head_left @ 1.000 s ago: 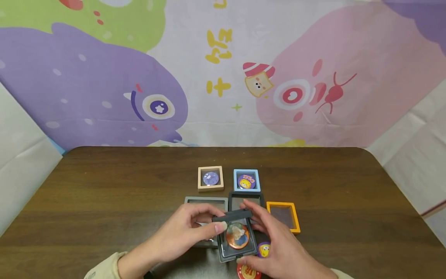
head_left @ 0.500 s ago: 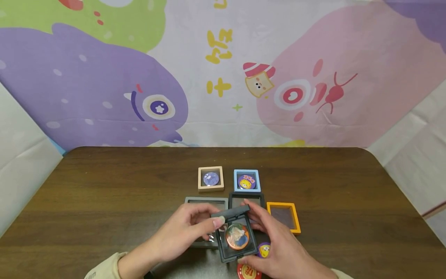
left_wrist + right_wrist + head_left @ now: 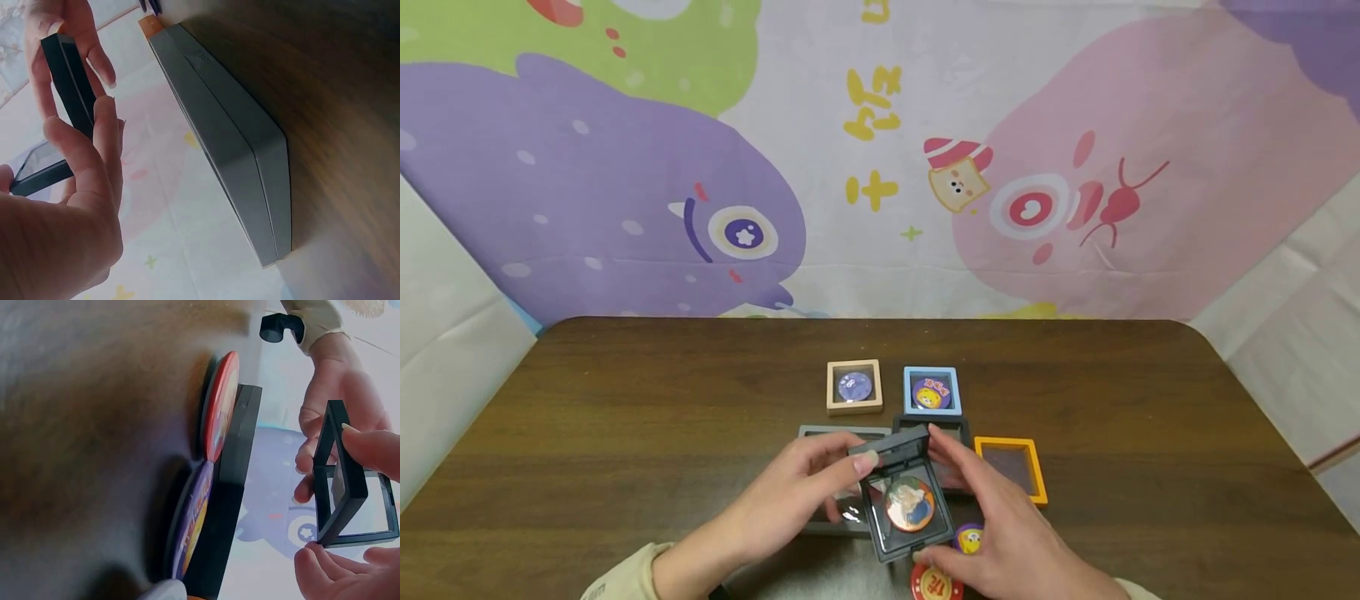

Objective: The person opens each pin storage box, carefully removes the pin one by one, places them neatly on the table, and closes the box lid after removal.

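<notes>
A small black display case (image 3: 895,448) is held in the air above the table, its hinged lid lifted away from the base at an angle. An orange-rimmed round badge (image 3: 910,503) lies against the clear film in the base. My left hand (image 3: 782,504) pinches the lid between thumb and fingers. With the thumb on the near edge and fingers at the far side, my right hand (image 3: 1007,525) grips the base. In the right wrist view the case (image 3: 356,481) appears edge-on, parted into two frames.
Beneath the hands lie a grey case (image 3: 842,432) and another black case (image 3: 955,425). A yellow case (image 3: 1037,471) is to the right. Beige (image 3: 853,408) and blue (image 3: 932,408) cases with badges stand behind. Red (image 3: 936,583) and purple (image 3: 969,538) badges lie near my right hand.
The lid of the held case has swung farther up and away from the base, widening the gap. My right fingers have shifted slightly at the far edge; the badge stays in the base.
</notes>
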{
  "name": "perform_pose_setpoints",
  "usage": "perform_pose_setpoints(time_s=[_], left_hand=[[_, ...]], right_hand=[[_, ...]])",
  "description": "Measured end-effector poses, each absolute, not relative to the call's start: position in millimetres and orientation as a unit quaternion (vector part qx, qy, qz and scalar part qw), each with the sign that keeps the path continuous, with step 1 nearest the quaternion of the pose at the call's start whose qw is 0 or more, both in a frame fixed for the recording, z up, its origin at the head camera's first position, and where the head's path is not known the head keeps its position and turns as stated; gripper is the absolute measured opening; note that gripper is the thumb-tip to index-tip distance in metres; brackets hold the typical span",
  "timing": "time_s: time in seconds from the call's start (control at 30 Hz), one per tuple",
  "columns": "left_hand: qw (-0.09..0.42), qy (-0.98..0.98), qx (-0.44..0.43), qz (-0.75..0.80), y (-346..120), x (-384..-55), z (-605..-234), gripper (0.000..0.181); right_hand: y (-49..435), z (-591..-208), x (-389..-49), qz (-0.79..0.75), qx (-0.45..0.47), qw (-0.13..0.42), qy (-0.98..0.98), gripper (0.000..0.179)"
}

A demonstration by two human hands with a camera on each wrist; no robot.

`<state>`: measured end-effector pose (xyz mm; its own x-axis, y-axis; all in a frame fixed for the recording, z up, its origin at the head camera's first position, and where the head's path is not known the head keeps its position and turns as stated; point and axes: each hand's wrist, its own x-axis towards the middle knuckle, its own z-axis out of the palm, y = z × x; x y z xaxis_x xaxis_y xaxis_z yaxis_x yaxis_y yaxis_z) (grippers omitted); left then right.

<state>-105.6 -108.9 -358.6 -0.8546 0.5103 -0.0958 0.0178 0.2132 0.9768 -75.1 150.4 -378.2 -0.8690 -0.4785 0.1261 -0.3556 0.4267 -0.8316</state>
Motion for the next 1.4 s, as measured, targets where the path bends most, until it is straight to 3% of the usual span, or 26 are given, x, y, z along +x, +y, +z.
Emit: perform_pose_setpoints(time_s=[0.27, 0.4, 0.57, 1.0, 1.4], left_hand=[[0.186, 0.765, 0.145, 0.599, -108.7, -106.1, -357.3, 0.035], [0.185, 0.771, 0.144, 0.593, -107.7, -106.6, -358.2, 0.033], [0.197, 0.763, 0.140, 0.600, -105.3, -105.1, -359.6, 0.033], [0.216, 0.758, 0.156, 0.595, -99.2, -95.4, -358.0, 0.032], [0.230, 0.748, 0.172, 0.598, -94.4, -86.1, -357.1, 0.024]], right_hand=[[150.0, -372.4, -73.7, -0.461, -0.261, -0.023, 0.848, 0.084], [151.6, -370.5, -73.2, -0.439, -0.267, -0.085, 0.854, 0.058], [153.0, -370.8, -72.2, -0.432, -0.283, -0.103, 0.850, 0.032], [150.1, -376.8, -73.3, -0.407, -0.423, -0.149, 0.796, 0.021], [143.7, -381.2, -74.0, -0.370, -0.467, -0.171, 0.785, 0.029]])
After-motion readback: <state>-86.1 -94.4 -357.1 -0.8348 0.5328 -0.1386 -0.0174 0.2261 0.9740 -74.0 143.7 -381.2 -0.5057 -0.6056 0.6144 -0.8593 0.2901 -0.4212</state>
